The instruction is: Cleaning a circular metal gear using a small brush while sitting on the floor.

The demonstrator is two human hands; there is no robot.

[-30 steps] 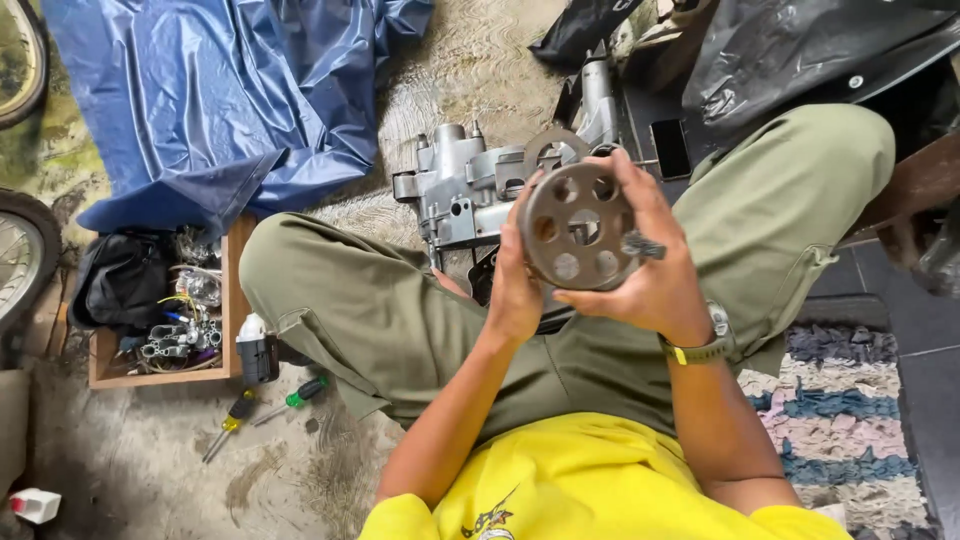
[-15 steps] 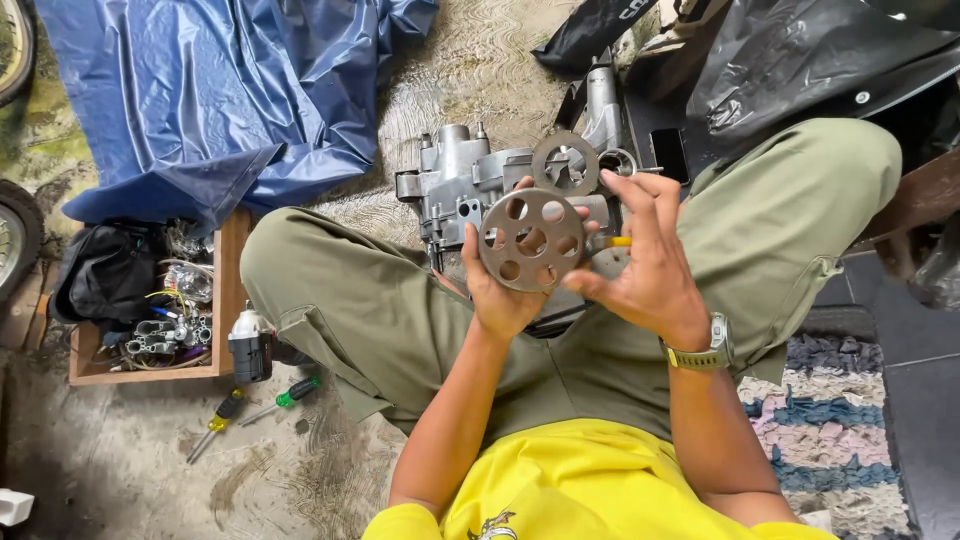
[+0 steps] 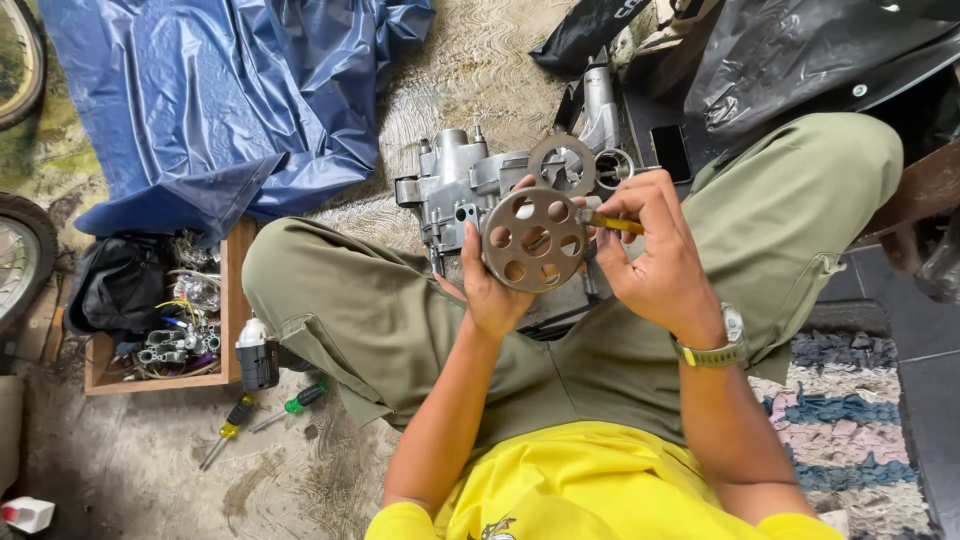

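I sit cross-legged in olive trousers. My left hand (image 3: 487, 290) grips a round grey metal disc (image 3: 535, 240) with several round holes, held upright facing me. My right hand (image 3: 655, 255), with a watch on its wrist, pinches a small yellow-handled tool (image 3: 612, 224) whose tip touches the disc's right edge. Just behind the disc, between my knees, lies a silver engine casing (image 3: 460, 185) with a toothed gear (image 3: 560, 165) and a bearing ring (image 3: 613, 168) on it.
A wooden box (image 3: 232, 300) of wires and metal parts stands at my left knee, with a small dark bottle (image 3: 256, 352) and two screwdrivers (image 3: 262, 412) beside it. A blue tarp (image 3: 220, 100), a wheel (image 3: 18, 260), black plastic sheeting (image 3: 790, 60) and a woven rug (image 3: 850, 440) surround me.
The disc has come down and to the left, away from my face. My right hand has shifted from gripping the disc's rim to pinching the yellow-handled tool at its right edge.
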